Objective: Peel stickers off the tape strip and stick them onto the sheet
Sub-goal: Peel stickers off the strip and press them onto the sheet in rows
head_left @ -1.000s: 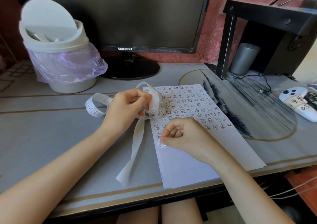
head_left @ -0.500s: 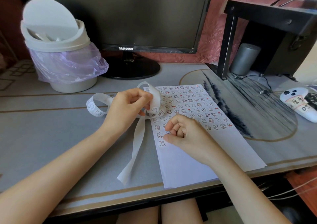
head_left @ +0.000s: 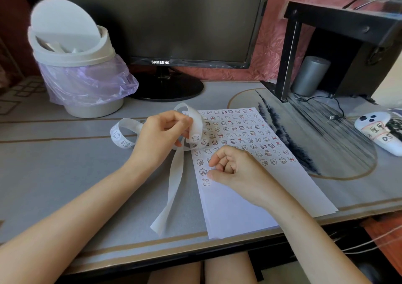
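Freshly: newest sticker (head_left: 206, 182) now uncovered at left edge of sheet (head_left: 239, 214), bottom of left column; second ago right hand (head_left: 235, 170) lay over that spot. Right hand has since drawn up off it, fingers curled, nothing seen in them. Likely one placement done, next peel due.

Tape strip (head_left: 196, 129): white, glossy, looped, small cartoon animals left on curl; bare tail trails down desk (head_left: 65, 174) beside sheet. Left hand (head_left: 161, 135) pinches loop over sheet's top-left corner. Sheet: upper half packed in rows, lower half blank.
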The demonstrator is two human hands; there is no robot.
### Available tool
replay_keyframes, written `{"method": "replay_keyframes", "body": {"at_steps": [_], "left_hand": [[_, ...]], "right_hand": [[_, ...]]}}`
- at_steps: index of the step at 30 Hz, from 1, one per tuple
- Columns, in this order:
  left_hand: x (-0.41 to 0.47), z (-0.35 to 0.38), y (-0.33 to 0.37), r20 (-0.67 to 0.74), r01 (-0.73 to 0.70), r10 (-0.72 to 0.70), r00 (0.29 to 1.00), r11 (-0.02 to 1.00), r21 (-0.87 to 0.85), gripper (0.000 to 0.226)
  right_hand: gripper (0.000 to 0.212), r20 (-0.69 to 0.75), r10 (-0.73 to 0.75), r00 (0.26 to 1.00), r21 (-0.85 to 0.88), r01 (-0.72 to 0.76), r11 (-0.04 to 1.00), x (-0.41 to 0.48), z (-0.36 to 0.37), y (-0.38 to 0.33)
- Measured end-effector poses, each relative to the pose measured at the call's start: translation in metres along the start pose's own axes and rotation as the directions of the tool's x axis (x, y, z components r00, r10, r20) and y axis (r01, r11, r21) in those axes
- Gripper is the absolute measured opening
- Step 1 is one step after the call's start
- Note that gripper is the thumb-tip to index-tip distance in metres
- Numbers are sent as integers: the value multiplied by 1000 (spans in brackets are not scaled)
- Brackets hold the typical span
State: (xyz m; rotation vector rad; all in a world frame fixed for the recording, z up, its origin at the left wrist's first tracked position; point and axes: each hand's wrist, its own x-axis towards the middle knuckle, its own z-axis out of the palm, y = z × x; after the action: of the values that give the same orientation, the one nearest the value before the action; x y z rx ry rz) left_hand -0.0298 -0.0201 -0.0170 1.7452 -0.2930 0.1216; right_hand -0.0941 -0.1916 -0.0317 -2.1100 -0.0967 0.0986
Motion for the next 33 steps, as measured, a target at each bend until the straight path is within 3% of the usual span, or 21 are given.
{"method": "replay_keyframes", "body": {"at_steps": [4, 8, 18, 33], "left_hand": [[0, -1, 0, -13, -12, 12, 1000, 1000, 6, 18], [0, -2, 1, -34, -33, 32, 999, 999, -25, 17], [0, -2, 3, -17, -20, 18, 1000, 994, -107, 21], [0, 0, 1, 66, -17, 18, 998, 999, -29, 15]], "right_hand": [[9, -117, -81, 990, 109, 94, 990, 8, -4, -15], [13, -271, -198, 942, 94, 230, 969, 22, 1, -29], [14, -365, -222, 904, 134, 287, 948, 38, 10, -29], [12, -388, -237, 891, 136, 309, 941, 39, 6, -27]]}}
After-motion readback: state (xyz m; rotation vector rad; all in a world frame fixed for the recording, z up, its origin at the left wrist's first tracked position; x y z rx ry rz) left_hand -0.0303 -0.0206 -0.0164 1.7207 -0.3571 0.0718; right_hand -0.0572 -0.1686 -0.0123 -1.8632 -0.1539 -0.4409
